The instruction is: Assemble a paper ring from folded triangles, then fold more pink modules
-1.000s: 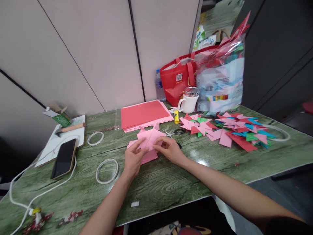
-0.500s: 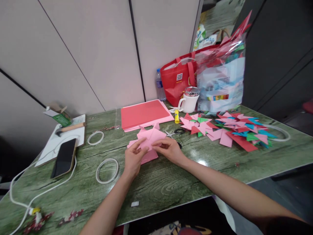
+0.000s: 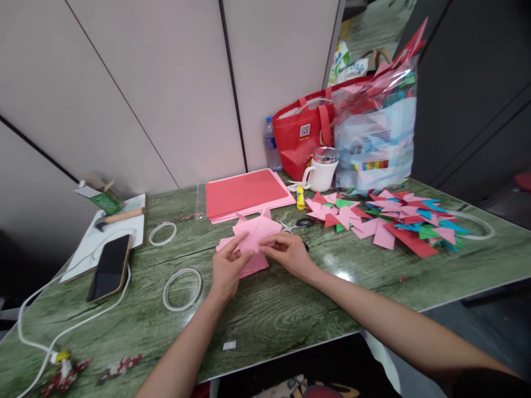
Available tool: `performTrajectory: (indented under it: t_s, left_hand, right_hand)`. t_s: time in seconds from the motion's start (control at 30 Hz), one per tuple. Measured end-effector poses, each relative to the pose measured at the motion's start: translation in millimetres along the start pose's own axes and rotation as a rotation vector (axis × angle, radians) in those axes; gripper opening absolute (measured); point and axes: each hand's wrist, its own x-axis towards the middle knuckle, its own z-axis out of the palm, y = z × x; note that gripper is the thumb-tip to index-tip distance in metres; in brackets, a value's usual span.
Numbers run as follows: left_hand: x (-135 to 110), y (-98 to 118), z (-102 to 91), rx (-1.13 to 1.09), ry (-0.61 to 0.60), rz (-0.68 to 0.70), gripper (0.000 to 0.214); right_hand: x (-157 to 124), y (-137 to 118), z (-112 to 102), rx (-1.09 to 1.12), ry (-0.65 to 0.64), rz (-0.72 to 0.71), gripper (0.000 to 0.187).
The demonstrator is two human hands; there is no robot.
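Observation:
A folded piece of pink paper [image 3: 258, 228] is held between my two hands above the table. My left hand [image 3: 228, 264] pinches its lower left side with thumb and fingers. On the lower right side, my right hand [image 3: 287, 254] grips the same paper by the fingertips. More pink paper [image 3: 254, 266] lies on the table under it, partly hidden by my hands. Black-handled scissors [image 3: 299, 224] rest just beyond my right hand. Behind the paper lies a stack of red and pink sheets [image 3: 249, 193].
To the right spread piles of folded coloured paper [image 3: 415, 215]. A yellow glue stick [image 3: 300, 197], white mug [image 3: 322, 171], water bottle [image 3: 271, 145] and red bag [image 3: 298, 138] stand at the back. Tape rolls [image 3: 182, 289], a phone [image 3: 109, 268] and a hammer [image 3: 122, 216] lie left.

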Motion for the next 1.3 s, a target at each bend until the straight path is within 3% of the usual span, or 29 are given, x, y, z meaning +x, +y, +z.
performTrajectory:
  t_s: [0.4,0.97,1.3]
  left_hand:
    - [-1.9,3.5,2.5,0.01,-0.043,-0.012,0.06]
    - [-3.6,1.6,3.6,0.062,0.001,-0.014,0.059]
    - [-0.9,-4.1,-1.2,0.122,0.017,0.036,0.046]
  right_hand:
    - [-0.4,0.2,0.8,0.018,0.026,-0.004,0.013]
    - [-0.2,0.7,0.4,0.018,-0.005,-0.012,0.011]
    - [0.6,2.8,0.3,0.023,-0.004,0.015,0.01]
